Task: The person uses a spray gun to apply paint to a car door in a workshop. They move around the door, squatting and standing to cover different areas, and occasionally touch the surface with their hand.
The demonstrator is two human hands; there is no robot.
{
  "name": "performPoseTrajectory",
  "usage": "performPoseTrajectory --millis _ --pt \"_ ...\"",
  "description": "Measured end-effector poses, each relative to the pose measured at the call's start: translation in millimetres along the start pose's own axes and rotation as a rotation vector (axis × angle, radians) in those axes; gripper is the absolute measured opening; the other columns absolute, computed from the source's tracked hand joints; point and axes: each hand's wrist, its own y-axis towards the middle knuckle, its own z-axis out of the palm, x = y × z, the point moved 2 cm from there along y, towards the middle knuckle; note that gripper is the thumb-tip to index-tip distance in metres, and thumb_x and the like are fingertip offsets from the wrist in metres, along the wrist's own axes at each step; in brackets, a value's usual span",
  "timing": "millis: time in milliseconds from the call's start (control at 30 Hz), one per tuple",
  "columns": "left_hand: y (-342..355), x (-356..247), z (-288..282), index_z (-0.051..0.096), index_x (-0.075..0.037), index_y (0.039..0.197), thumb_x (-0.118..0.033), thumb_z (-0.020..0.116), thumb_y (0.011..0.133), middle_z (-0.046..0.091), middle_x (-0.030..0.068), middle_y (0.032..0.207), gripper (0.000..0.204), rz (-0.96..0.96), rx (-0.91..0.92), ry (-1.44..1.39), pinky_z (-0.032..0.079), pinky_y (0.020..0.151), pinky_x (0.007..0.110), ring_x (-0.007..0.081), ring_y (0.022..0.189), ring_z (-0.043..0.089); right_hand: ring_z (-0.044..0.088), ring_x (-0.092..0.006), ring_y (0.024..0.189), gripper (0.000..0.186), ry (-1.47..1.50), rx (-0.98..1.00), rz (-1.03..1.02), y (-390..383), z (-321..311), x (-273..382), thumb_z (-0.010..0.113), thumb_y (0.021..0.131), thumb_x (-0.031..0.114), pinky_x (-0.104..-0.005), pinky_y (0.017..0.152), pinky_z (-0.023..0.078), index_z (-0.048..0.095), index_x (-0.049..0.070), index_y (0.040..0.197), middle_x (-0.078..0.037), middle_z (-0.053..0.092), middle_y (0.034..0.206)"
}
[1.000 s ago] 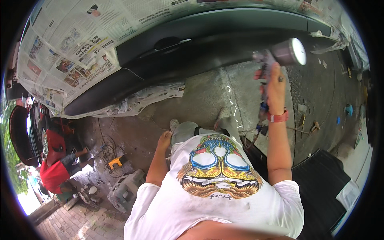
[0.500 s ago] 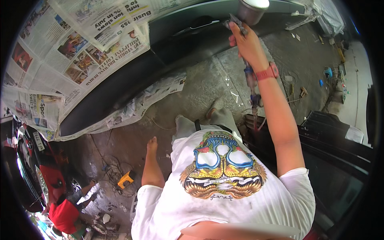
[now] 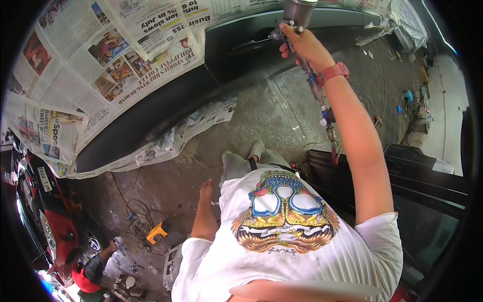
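My right hand (image 3: 308, 48), with a red watch on its wrist, is wrapped round a paint spray gun (image 3: 300, 14). The gun's grey cup stands above the fist, cut off by the upper edge. Below the grip hang fittings with blue parts and a reddish hose (image 3: 334, 151). Close to the gun's nozzle is a dark car body panel (image 3: 251, 56) with a door handle (image 3: 254, 41). Whether they touch cannot be told. My left hand (image 3: 206, 188) hangs low at my side, away from the panel; its fingers are too small to read.
Taped newspaper (image 3: 75, 60) masks the car above and beside the panel. A dark car part (image 3: 372, 176) lies behind on the right. Cables and a yellow-orange object (image 3: 157, 232) lie on the floor. At lower left, a person in red (image 3: 85, 279) is beside a red vehicle (image 3: 55, 226).
My right hand has moved slightly left along the panel with the spray gun, whose cup now sits further left. My left hand hangs as before. The whole view has shifted a little.
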Motion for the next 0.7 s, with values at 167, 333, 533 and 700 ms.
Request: performPoseTrajectory --millis 167,333,533,700 --pt "-3 -24 0 0.071 -0.004 0.144 -0.051 0.058 0.110 0.073 0.0233 0.140 0.060 0.188 -0.205 0.013 0.050 0.114 0.045 0.0346 0.136 0.066 0.072 -0.0139 0.076 0.056 -0.035 -0.104 0.040 15 -52 -12 0.060 0.109 0.057 -0.0308 0.050 0.047 0.068 0.004 0.127 -0.007 0.073 0.090" --pt "-37 -37 -13 0.073 -0.002 0.138 -0.049 0.058 0.112 0.076 0.0203 0.130 0.055 0.133 -0.267 -0.174 0.053 0.106 0.043 0.0301 0.124 0.071 0.068 -0.0095 0.075 0.052 -0.014 -0.235 -0.005 -6 -71 -45 0.061 0.111 0.054 -0.0272 0.051 0.045 0.069 0.007 0.132 -0.004 0.074 0.093" --pt "-13 -9 -38 0.075 -0.001 0.131 -0.053 0.059 0.111 0.079 0.0166 0.118 0.058 -0.027 -0.081 0.109 0.055 0.097 0.046 0.0271 0.109 0.074 0.066 -0.0067 0.080 0.047 0.099 -0.339 0.139 -83 -5 -74 0.059 0.113 0.050 -0.0246 0.052 0.045 0.069 0.009 0.133 -0.004 0.078 0.100" --pt "75 -6 -100 0.074 -0.004 0.134 -0.058 0.055 0.111 0.079 0.0161 0.120 0.062 0.167 0.192 0.282 0.056 0.095 0.045 0.0278 0.111 0.076 0.070 -0.0088 0.085 0.046 0.242 -0.471 0.224 -114 67 -43 0.060 0.113 0.051 -0.0236 0.051 0.043 0.068 0.009 0.130 -0.006 0.078 0.099"
